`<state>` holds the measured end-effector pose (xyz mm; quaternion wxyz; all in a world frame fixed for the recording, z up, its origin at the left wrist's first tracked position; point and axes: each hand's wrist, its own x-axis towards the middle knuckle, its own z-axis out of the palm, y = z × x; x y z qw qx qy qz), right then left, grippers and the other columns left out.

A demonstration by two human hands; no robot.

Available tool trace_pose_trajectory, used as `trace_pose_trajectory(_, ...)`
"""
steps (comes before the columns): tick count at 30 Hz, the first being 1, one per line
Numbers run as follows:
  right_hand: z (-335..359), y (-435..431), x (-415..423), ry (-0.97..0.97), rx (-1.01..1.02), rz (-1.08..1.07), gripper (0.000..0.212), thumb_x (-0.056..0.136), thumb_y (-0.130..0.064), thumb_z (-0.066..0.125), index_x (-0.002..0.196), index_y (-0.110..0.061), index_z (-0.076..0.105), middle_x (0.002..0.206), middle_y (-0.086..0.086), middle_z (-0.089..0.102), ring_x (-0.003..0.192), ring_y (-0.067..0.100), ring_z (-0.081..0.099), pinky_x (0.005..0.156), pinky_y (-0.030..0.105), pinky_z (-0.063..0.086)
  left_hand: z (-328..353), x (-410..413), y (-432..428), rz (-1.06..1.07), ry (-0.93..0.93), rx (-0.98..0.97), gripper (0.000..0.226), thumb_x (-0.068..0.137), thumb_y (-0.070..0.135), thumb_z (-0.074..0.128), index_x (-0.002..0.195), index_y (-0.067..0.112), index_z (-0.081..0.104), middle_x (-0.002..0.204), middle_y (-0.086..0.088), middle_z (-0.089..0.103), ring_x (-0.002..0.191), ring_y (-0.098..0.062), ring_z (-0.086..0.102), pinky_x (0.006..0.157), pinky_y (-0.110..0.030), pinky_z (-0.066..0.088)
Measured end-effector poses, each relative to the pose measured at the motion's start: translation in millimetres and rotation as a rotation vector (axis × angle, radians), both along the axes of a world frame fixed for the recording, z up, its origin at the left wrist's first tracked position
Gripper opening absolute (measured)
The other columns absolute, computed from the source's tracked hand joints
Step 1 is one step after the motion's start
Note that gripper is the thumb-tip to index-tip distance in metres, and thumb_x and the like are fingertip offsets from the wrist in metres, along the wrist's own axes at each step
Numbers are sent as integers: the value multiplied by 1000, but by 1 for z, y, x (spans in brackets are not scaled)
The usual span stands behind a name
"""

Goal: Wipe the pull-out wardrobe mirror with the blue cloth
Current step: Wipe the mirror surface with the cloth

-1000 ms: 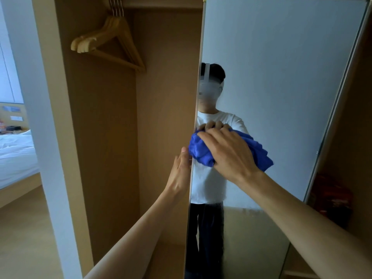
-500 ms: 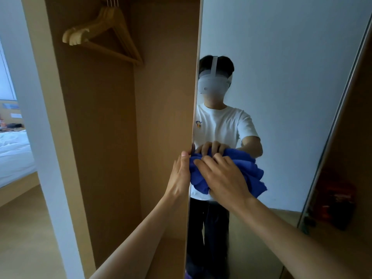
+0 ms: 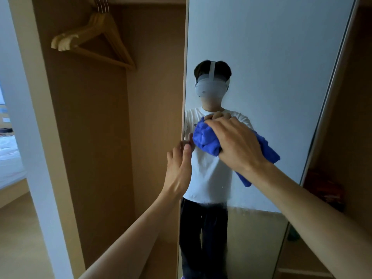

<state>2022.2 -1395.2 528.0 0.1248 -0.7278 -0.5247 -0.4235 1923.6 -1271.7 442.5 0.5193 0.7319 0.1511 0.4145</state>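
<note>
the right hand (image 3: 237, 146) clutches the bunched blue cloth (image 3: 205, 140) and presses it against the mirror (image 3: 271, 57) at chest height of the reflection, close to the left edge, while the left hand (image 3: 178, 170) pinches that edge just beside the cloth, thumb on the glass.

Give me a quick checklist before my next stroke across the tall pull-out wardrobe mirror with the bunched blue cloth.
1. Right hand grips bunched blue cloth: ok.
2. Cloth pressed against tall pull-out wardrobe mirror: ok.
3. Left hand holds the mirror's left edge, steadying it: ok.
4. Pale wooden hangers hang left of the mirror, out of the stroke: ok.
5. Lower glass clean: cannot tell, faint specks there.
</note>
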Motion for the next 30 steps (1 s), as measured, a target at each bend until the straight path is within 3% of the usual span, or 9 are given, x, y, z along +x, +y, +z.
trace_pose_trajectory(2,17,-5,4,-26,1,-9,21,87,-12,49,106,-11,58,97,3,59,90,25,51,76,33,36,9,3,-3,5,-31,5,13,104,56,28,103,60,41,114,28,41,119,-6,41,95,-31,32)
trace_pose_trajectory(4,23,-9,3,-12,-14,11,18,85,-9,48,101,-9,59,91,3,55,87,25,49,74,34,37,8,7,-3,22,-40,20,24,103,58,30,123,53,42,120,24,40,116,-3,43,96,-32,33)
trace_pose_trajectory(7,15,-13,4,-32,-34,24,26,86,-8,55,111,-6,63,103,10,63,96,31,55,84,48,48,-4,12,-3,76,-20,40,55,103,60,31,153,41,23,134,17,32,108,3,45,95,-30,31)
trace_pose_trajectory(10,-4,-13,10,-72,-104,-25,34,89,-11,47,120,-10,60,111,11,64,99,32,55,89,48,46,-14,13,-6,104,-6,43,63,96,66,32,154,43,21,135,17,34,106,4,48,90,-27,34)
trace_pose_trajectory(14,-44,-13,14,-88,-219,-47,33,85,-8,54,117,-12,62,107,8,65,102,33,57,85,42,44,-18,14,-6,131,-5,61,67,91,70,35,152,41,28,139,10,41,100,24,46,79,-13,37)
trace_pose_trajectory(20,-82,-19,11,-21,-283,4,42,88,-15,60,130,-14,60,109,2,66,99,26,60,84,38,47,-23,15,-13,181,-15,90,69,93,60,47,154,34,26,140,11,40,124,-10,52,103,-41,50)
trace_pose_trajectory(23,-79,-23,12,7,-268,26,43,87,-14,61,130,-15,59,108,2,66,99,25,60,85,38,47,-28,15,-15,195,-5,107,68,99,47,56,156,33,23,145,8,38,129,-13,51,106,-43,49)
trace_pose_trajectory(27,-54,-34,20,29,-196,36,42,86,-10,57,127,-15,58,113,2,63,104,27,58,90,42,45,-33,13,-17,180,44,88,69,98,51,54,156,34,20,148,2,38,130,-17,51,109,-46,45)
trace_pose_trajectory(30,-25,-44,32,-42,-157,-22,40,90,-14,51,130,-17,52,120,4,59,109,28,53,93,42,43,-34,16,-25,210,63,74,76,97,54,54,158,32,14,149,2,33,132,-14,47,108,-39,42)
